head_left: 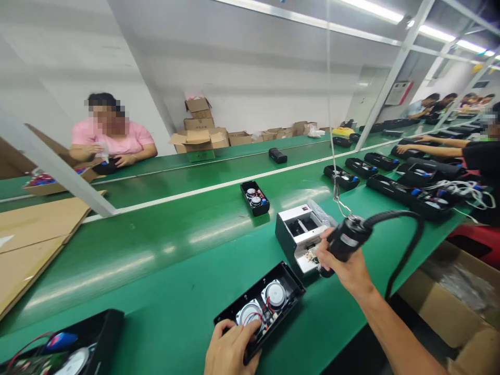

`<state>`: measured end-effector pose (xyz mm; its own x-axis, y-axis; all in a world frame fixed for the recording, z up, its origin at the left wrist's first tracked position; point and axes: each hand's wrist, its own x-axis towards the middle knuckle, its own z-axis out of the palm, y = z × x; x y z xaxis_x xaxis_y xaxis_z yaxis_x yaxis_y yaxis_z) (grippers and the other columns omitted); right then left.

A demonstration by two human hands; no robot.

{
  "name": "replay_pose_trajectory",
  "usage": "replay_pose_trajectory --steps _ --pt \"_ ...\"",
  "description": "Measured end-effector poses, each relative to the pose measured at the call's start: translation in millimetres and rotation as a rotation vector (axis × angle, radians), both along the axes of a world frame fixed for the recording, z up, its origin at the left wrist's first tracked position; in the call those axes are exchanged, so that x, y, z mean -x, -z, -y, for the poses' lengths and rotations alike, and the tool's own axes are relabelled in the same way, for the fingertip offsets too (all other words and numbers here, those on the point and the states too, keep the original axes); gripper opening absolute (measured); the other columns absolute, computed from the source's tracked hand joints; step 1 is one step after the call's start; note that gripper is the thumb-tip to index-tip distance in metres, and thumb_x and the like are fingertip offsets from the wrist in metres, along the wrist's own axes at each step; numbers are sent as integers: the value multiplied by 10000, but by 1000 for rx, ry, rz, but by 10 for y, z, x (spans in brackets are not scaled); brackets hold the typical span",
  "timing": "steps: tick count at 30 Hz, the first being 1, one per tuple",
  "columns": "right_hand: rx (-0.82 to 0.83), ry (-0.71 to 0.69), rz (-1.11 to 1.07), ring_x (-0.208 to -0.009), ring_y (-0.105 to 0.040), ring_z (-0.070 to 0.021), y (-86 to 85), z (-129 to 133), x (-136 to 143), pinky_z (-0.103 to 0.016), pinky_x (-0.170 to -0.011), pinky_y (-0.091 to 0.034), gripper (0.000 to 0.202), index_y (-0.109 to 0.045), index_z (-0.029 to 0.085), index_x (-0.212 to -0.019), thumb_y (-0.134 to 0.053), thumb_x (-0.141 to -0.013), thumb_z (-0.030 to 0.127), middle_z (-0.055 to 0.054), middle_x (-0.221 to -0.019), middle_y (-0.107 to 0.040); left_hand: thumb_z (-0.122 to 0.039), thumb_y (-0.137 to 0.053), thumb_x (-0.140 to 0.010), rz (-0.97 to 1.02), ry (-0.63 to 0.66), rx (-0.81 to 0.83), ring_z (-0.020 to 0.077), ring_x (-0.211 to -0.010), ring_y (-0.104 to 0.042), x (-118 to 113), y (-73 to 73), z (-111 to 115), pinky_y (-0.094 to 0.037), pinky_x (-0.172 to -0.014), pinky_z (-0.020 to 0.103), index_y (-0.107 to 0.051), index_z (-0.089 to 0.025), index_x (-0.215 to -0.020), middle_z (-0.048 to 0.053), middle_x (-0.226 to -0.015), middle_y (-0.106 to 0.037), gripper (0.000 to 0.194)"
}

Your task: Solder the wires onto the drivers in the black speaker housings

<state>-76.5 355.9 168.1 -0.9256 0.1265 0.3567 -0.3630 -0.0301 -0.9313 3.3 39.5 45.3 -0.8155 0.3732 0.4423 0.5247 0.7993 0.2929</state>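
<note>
The left hand (pixel 230 348) rested with fingers curled over the near end of a black speaker case (pixel 261 308), holding it down on the green bench (pixel 164 271); two round speakers (pixel 275 294) with red wires lay exposed inside the case, just beyond the fingertips. The right hand (pixel 346 263) was closed around a black power screwdriver (pixel 346 240), its body tilted and its tip, hidden behind the hand, pointing down toward a white box (pixel 300 234) that stood just left of that hand and just beyond the case. A black cable (pixel 406 234) looped from the screwdriver's upper end out to the right of the hand and down past the bench edge, and a thin cord (pixel 332 130) with a metal hook rose from the tool toward the ceiling. Farther beyond the white box, well apart from both hands, sat a small open case (pixel 255 198) with two speakers. To the left of the left hand, at the frame's lower corner, lay another open case (pixel 66 349) with wires. Cardboard sheets (pixel 35 234) lay far to the left. Across the bench sat a person in pink (pixel 111 140), and to the right other people's arms (pixel 437 148) reached over a row of black cases (pixel 375 161). Cartons (pixel 201 135) were stacked at the far side.
</note>
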Motion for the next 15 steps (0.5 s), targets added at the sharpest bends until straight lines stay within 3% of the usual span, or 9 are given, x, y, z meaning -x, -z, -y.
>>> replay_pose_trajectory --steps 4,8,15 --pt "217 -261 -102 -531 -489 -120 -48 468 -382 -277 -520 -411 278 -535 313 -1251 -676 -1012 293 73 -682 -535 -11 -745 -676 139 -3 -133 165 -767 -672 -72 -70 -83 -503 -846 355 -658 -338 -1231 -77 -857 -759 650" --pt "252 -447 -46 -550 -448 -125 7 930 -644 -280 -528 -377 246 -517 339 -1243 -649 -1035 340 69 -687 -490 -2 -731 -669 182 20 -223 153 -691 -651 -71 -67 -120 -451 -858 389 -673 -335 -1234 -75 -844 -757 658" --pt "173 -512 -67 -635 -520 -99 71 1296 -627 -235 -596 -470 309 -535 341 -1223 -724 -989 271 59 -779 -552 -29 -625 -733 130 14 -301 158 -688 -633 -69 -27 -183 -390 -826 380 -676 -278 -1048 -58 -777 -719 405"
